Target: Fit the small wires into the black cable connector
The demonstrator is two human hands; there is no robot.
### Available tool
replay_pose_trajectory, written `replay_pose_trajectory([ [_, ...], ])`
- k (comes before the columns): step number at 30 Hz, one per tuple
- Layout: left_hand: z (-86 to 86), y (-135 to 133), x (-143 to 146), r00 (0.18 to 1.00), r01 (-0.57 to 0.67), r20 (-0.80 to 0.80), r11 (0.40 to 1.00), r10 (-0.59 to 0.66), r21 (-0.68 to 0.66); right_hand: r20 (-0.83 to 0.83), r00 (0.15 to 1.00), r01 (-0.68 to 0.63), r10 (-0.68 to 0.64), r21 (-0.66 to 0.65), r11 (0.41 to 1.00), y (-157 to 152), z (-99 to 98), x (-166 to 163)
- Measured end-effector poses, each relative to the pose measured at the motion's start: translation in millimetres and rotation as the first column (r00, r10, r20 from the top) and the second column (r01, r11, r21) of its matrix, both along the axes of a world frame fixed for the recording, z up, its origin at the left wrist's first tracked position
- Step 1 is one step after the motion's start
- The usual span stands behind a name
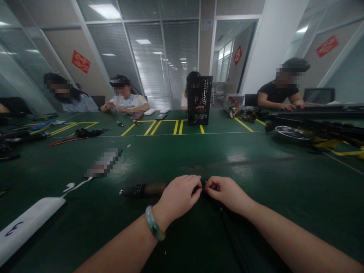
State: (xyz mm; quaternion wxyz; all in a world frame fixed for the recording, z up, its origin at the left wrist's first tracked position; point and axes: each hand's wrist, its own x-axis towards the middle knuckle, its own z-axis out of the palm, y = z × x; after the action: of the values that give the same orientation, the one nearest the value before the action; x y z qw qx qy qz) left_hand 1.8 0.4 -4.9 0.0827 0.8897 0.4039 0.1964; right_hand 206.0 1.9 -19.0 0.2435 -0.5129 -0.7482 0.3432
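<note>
A dark, rod-shaped tool (152,189) with a brownish middle and a small metal tip at its left end lies across the green table in front of me. My left hand (182,195) covers its right part, with thumb and fingers curled in a pinch. Close beside it, my right hand (227,193) has its thumb and fingertips pinched together, almost meeting the left fingertips. What sits between the fingers is hidden. From under my right hand a black cord or thin rod (230,231) runs down toward me.
At left lie a white power bank (31,227) and a cabled, blurred device (105,162). A wire bundle (82,134) is behind them. Across the table (159,149) stands a black perforated case (199,100). Dark panels (318,117) and a round metal part (292,132) are at right. Several people sit opposite.
</note>
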Motion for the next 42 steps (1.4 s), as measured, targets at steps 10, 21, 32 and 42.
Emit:
replay_pose_trajectory([
  [10, -0.6, 0.5, 1.8, 1.000, 0.004, -0.006, 1.000, -0.004, 0.011, -0.007, 1.000, -0.009, 0.009, 0.021, 1.000, 0.7, -2.7, -0.1],
  [21, 1.5, -0.2, 1.9, 1.000, -0.024, -0.019, 1.000, 0.024, -0.002, -0.001, 1.000, -0.004, 0.004, 0.021, 1.000, 1.4, -1.9, 0.4],
  [32, 3.5, -1.3, 1.9, 0.999, -0.030, -0.021, 1.000, 0.030, -0.003, 0.011, 1.000, -0.001, 0.001, 0.011, 1.000, 0.8, -1.5, -0.1],
  [42, 0.5, -0.2, 1.5, 0.998, -0.035, -0.050, 0.999, 0.034, -0.003, 0.011, 1.000, 0.006, -0.006, 0.013, 1.000, 1.5, -2.3, -0.5],
])
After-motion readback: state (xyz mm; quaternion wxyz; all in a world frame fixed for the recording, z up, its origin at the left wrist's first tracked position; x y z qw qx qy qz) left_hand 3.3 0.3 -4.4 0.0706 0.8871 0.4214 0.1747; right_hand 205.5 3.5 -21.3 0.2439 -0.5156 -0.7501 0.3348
